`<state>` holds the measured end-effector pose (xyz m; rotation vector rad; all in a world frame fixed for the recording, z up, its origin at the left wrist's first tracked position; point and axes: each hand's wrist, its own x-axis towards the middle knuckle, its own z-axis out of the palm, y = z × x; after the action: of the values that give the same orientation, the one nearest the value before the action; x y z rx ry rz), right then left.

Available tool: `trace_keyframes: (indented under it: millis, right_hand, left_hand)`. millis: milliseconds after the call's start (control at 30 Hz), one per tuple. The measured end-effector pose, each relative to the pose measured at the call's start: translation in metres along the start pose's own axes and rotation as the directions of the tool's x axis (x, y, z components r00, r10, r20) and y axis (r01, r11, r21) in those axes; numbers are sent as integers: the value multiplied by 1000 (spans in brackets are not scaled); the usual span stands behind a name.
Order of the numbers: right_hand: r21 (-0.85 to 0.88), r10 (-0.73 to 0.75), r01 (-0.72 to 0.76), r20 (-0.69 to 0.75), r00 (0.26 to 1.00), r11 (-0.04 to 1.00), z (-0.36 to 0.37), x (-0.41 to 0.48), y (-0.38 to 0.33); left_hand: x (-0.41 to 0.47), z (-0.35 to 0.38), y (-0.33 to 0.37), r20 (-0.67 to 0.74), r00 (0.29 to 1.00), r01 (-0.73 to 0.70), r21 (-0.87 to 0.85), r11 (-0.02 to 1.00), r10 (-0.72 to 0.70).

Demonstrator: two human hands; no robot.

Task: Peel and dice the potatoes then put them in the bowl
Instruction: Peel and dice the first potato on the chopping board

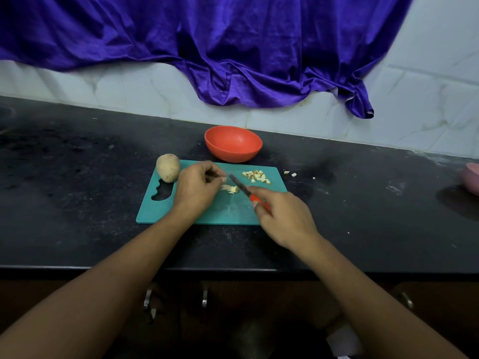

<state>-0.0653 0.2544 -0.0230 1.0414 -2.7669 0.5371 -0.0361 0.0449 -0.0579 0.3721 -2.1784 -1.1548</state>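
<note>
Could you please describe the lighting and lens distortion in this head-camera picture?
Head view: dim light, so the black stone counter loses detail; same view, the wide lens stretches the forearms toward the lower corners; the red-handled knife blade looks slightly blurred, the round orange plastic bowl crisp.

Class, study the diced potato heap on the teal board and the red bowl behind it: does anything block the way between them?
Nothing visible does. Between the diced potato heap and the red bowl lie only bare teal board and black counter. The knife and whole potato sit off that path.
</note>
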Motion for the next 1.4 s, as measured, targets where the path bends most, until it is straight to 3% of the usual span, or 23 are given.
trace_keyframes:
  millis: [100,200,567,733,867,933,1033,1167,1267,1400]
  right_hand:
    - [-126,-120,128,62,991,984,1,-4,-4]
    - [-228,-189,207,97,977,951,7,0,-4]
    - [-229,67,-64,4,998,971,8,23,34]
    - [126,127,-123,-23,992,984,14,29,31]
    - [447,142,-138,26,990,884,29,45,20]
    - [479,137,-134,29,990,868,35,51,18]
    - [444,134,-128,19,991,887,38,53,18]
    - [503,148,-124,-8,989,855,43,53,24]
    - [542,158,-118,-27,987,832,48,53,28]
    - [576,183,-135,-26,983,806,47,52,27]
  left_hand:
    - [1,-1,-2,-108,994,-27,-16,1000,25]
    - [1,-1,-3,-125,992,-22,5,1000,23]
    - [2,0,-3,-110,994,23,28,999,-20]
    - [4,-6,-1,-129,988,77,-44,996,-83]
    - [17,-21,6,-146,985,82,-55,995,-89]
    - [26,-31,10,-115,991,76,19,997,-74]
    - [37,-43,12,2,999,49,294,955,-52]
    - [36,-42,11,179,983,-92,660,746,-37]
    - [30,-36,10,188,982,-126,722,680,-17]
    - [18,-33,7,114,990,-138,696,705,81]
